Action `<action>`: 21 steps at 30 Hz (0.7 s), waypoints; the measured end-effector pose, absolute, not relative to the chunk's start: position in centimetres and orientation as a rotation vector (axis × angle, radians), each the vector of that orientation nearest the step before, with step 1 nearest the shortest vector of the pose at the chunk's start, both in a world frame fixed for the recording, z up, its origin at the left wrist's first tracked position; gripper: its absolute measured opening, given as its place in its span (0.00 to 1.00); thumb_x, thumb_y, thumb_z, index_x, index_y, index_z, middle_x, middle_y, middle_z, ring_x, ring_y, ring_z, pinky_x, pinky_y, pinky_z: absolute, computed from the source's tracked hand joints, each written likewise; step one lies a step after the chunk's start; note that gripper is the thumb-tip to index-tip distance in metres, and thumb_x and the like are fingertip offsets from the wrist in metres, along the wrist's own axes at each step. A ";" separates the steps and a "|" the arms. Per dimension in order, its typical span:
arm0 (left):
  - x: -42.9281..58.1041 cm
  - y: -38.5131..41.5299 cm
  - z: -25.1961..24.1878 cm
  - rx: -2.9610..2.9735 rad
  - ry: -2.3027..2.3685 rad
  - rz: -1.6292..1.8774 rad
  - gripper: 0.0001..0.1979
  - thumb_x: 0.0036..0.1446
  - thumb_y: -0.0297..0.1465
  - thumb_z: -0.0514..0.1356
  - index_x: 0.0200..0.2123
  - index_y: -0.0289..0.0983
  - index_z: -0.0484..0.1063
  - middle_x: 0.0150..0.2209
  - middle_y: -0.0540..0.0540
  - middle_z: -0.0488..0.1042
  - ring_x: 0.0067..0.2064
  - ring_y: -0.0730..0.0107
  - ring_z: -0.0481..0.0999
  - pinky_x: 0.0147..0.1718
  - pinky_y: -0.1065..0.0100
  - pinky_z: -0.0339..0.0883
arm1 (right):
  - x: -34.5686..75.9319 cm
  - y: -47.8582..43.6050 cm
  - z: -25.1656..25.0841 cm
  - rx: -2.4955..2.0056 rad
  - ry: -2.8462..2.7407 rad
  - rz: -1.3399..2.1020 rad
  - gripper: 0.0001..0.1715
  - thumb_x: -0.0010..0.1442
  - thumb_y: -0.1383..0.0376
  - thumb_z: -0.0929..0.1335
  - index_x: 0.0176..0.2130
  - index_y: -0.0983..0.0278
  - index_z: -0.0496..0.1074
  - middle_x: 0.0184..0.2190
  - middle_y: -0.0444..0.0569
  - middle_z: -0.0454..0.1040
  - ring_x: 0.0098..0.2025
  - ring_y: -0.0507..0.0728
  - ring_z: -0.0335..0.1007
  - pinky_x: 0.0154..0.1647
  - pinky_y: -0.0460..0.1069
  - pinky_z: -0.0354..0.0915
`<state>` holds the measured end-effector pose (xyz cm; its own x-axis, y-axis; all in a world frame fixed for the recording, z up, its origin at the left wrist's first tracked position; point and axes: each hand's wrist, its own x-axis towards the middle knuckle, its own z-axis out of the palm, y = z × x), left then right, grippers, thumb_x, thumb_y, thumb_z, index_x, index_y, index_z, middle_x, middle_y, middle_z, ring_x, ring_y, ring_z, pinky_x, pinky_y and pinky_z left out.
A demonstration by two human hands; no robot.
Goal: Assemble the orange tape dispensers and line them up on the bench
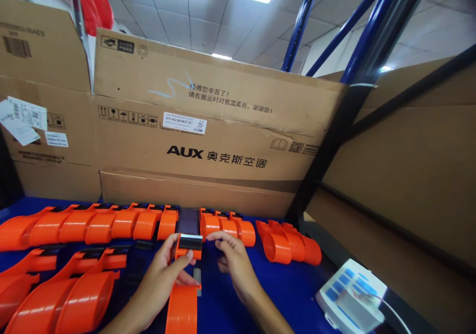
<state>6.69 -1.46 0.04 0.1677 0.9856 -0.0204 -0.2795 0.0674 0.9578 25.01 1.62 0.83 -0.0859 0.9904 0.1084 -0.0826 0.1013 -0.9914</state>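
Observation:
My left hand point(167, 269) is closed around the head of an orange tape dispenser point(182, 306), its thumb pressed on the front below a black strip. A silvery serrated blade point(191, 236) runs along the top edge of that head. The dispenser's round orange body hangs below my fingers. Just right of the blade, my right hand point(232, 262) has its index finger stretched toward the blade's end, with the other fingers loosely curled. I see nothing held in it. A small grey piece point(197, 275) shows behind the dispenser.
Rows of orange tape dispensers point(100, 225) stand on the blue surface point(223, 309), behind and to the left. More orange dispensers point(290, 244) sit at the right. A white device with blue keys point(353, 294) and a cable is front right. Cardboard point(230, 145) walls the back; dark posts point(323, 140) rise at right.

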 end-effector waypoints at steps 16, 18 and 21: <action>6.6 -1.0 -0.3 0.984 0.930 1.268 0.20 0.56 0.42 0.67 0.47 0.41 0.69 0.36 0.49 0.79 0.29 0.62 0.85 0.33 0.63 0.78 | 23.1 0.1 0.7 -0.787 -1.354 1.126 0.16 0.62 0.55 0.73 0.38 0.58 0.63 0.29 0.42 0.74 0.32 0.54 0.72 0.35 0.47 0.67; 6.6 -1.0 -0.3 0.966 0.903 1.275 0.20 0.55 0.42 0.67 0.48 0.41 0.69 0.34 0.51 0.78 0.29 0.61 0.85 0.34 0.61 0.79 | 22.9 -0.2 0.6 -0.838 -1.437 1.057 0.15 0.63 0.56 0.71 0.38 0.58 0.63 0.28 0.42 0.72 0.31 0.54 0.71 0.34 0.46 0.65; 6.6 -1.0 -0.3 0.961 0.890 1.275 0.20 0.55 0.42 0.67 0.48 0.41 0.70 0.32 0.51 0.78 0.30 0.60 0.85 0.34 0.61 0.79 | 23.0 -0.6 0.7 -0.901 -1.587 0.922 0.10 0.66 0.57 0.68 0.39 0.58 0.63 0.30 0.43 0.72 0.33 0.55 0.71 0.36 0.47 0.66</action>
